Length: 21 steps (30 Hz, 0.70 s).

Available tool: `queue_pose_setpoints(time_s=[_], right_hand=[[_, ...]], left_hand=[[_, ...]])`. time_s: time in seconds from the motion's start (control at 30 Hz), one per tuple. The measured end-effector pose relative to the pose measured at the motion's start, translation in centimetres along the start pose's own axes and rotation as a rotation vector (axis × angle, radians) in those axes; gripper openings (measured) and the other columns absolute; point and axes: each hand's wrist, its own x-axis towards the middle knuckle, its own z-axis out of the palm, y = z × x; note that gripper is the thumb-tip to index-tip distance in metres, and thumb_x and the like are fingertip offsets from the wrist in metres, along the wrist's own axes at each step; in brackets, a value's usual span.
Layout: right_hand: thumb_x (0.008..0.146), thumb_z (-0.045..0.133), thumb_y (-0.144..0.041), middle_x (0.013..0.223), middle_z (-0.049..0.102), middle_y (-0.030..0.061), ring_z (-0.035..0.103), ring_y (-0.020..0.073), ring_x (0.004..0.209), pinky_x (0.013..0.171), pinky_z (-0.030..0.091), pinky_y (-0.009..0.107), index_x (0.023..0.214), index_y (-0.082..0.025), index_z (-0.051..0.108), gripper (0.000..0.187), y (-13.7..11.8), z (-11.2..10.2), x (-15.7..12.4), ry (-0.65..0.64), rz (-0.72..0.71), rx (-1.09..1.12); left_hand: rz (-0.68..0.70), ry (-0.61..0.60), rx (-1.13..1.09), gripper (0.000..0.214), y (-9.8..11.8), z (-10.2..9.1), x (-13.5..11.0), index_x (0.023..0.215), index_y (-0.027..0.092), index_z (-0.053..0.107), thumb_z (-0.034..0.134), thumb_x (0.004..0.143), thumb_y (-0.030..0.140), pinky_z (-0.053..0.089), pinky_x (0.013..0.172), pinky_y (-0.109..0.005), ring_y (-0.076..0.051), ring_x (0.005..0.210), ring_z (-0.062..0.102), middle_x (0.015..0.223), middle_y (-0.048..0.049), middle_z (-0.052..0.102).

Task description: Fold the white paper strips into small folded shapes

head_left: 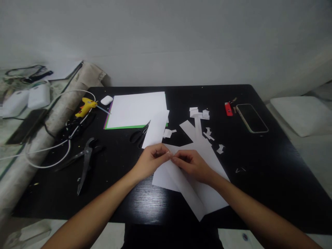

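Between pinched fingertips, my left hand [150,160] and my right hand [194,165] meet at the upper end of a white paper strip [185,190], which slants down toward the table's front edge. Under the hands lies a larger white paper sheet [216,193]. Just beyond my left hand, another white paper piece [156,129] lies partly over black scissors [137,136]. Past my right hand are a narrow folded paper strip [198,127] and several small paper scraps [220,149]. My fingers hide the exact spot they grip.
A stack of paper [137,107] with coloured edges lies at the back of the black table [111,204]. Leftward are a yellow glue gun [85,108], a white earbud case [106,100], pliers [86,155] and a white cable [69,148]. Rightward, a red lighter [228,109] and phone [251,118].
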Motion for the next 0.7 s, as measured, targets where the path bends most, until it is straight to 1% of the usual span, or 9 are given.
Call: queue_pose_setpoints(time_s=[0.1, 0.17, 0.23, 0.33, 0.4, 0.43, 0.53, 0.63, 0.7], right_hand=[[0.089, 0.064, -0.039, 0.061, 0.049, -0.0031, 0.041, 0.0112, 0.057, 0.054, 0.03, 0.027, 0.07, -0.016, 0.065, 0.031, -0.2, 0.0, 0.0, 0.009, 0.01, -0.009], [0.089, 0.064, -0.038, 0.062, 0.052, -0.0025, 0.042, 0.0115, 0.058, 0.054, 0.031, 0.026, 0.072, -0.016, 0.067, 0.029, -0.2, -0.1, -0.1, 0.015, 0.016, -0.022], [0.089, 0.065, -0.038, 0.065, 0.056, -0.0012, 0.046, 0.0124, 0.06, 0.056, 0.034, 0.026, 0.074, -0.016, 0.069, 0.027, -0.3, -0.3, 0.0, 0.009, 0.023, -0.034], [0.089, 0.065, -0.038, 0.07, 0.061, 0.0009, 0.052, 0.0144, 0.065, 0.059, 0.039, 0.027, 0.076, -0.016, 0.071, 0.026, -0.5, -0.5, 0.0, -0.001, 0.042, -0.031], [0.089, 0.065, -0.037, 0.072, 0.064, 0.0019, 0.055, 0.0153, 0.068, 0.061, 0.041, 0.027, 0.077, -0.016, 0.071, 0.025, -0.6, -0.6, 0.0, 0.0, 0.05, -0.021], [0.088, 0.066, -0.037, 0.073, 0.064, 0.0021, 0.056, 0.0155, 0.068, 0.061, 0.041, 0.027, 0.077, -0.016, 0.072, 0.025, -0.7, -0.6, -0.1, 0.002, 0.052, -0.018], [0.088, 0.066, -0.037, 0.074, 0.066, 0.0022, 0.057, 0.0157, 0.068, 0.061, 0.042, 0.028, 0.077, -0.017, 0.072, 0.024, -0.7, -0.5, -0.1, 0.011, 0.053, -0.022], [0.088, 0.066, -0.038, 0.072, 0.065, 0.0016, 0.056, 0.0153, 0.067, 0.06, 0.041, 0.027, 0.077, -0.017, 0.072, 0.024, -0.6, -0.4, -0.1, 0.023, 0.043, -0.027], [0.088, 0.066, -0.038, 0.071, 0.064, 0.0013, 0.055, 0.0149, 0.066, 0.059, 0.041, 0.027, 0.076, -0.017, 0.071, 0.025, -0.5, -0.4, -0.1, 0.026, 0.032, -0.017]], left_hand=[[0.007, -0.007, 0.013, 0.018, 0.1, -0.3, 0.1, 0.075, 0.016, 0.07, 0.074, 0.085, 0.031, 0.043, 0.062, -0.022, -0.011, 0.063, 0.056, 0.069, 0.001, 0.066], [-0.003, 0.036, 0.005, 0.019, 0.3, -0.8, 0.2, 0.075, 0.016, 0.071, 0.075, 0.084, 0.032, 0.043, 0.061, -0.022, -0.011, 0.062, 0.056, 0.068, 0.0011, 0.066], [-0.016, 0.115, -0.014, 0.021, 0.4, -1.4, 0.4, 0.074, 0.016, 0.071, 0.076, 0.083, 0.035, 0.041, 0.058, -0.022, -0.01, 0.058, 0.054, 0.064, 0.0021, 0.064], [0.005, 0.259, -0.026, 0.021, 0.4, -2.5, 0.7, 0.073, 0.016, 0.073, 0.079, 0.081, 0.035, 0.04, 0.057, -0.021, -0.009, 0.056, 0.054, 0.062, 0.0024, 0.064], [0.003, 0.342, -0.09, 0.019, 0.4, -3.0, 0.9, 0.073, 0.016, 0.073, 0.081, 0.079, 0.033, 0.04, 0.056, -0.021, -0.01, 0.055, 0.054, 0.062, 0.0023, 0.065], [-0.003, 0.364, -0.131, 0.019, 0.4, -3.1, 1.0, 0.073, 0.016, 0.073, 0.081, 0.078, 0.032, 0.041, 0.055, -0.021, -0.01, 0.055, 0.055, 0.061, 0.0022, 0.066], [-0.035, 0.355, -0.261, 0.02, 0.6, -3.0, 1.1, 0.071, 0.015, 0.072, 0.083, 0.075, 0.031, 0.043, 0.056, -0.021, -0.01, 0.054, 0.056, 0.06, 0.0022, 0.066], [-0.074, 0.282, -0.361, 0.02, 0.8, -2.4, 1.0, 0.07, 0.014, 0.072, 0.083, 0.075, 0.031, 0.046, 0.058, -0.022, -0.011, 0.055, 0.058, 0.062, 0.0011, 0.067], [-0.107, 0.238, -0.374, 0.019, 0.8, -2.0, 0.8, 0.073, 0.014, 0.074, 0.084, 0.074, 0.03, 0.049, 0.06, -0.024, -0.013, 0.058, 0.061, 0.066, -0.001, 0.07]])
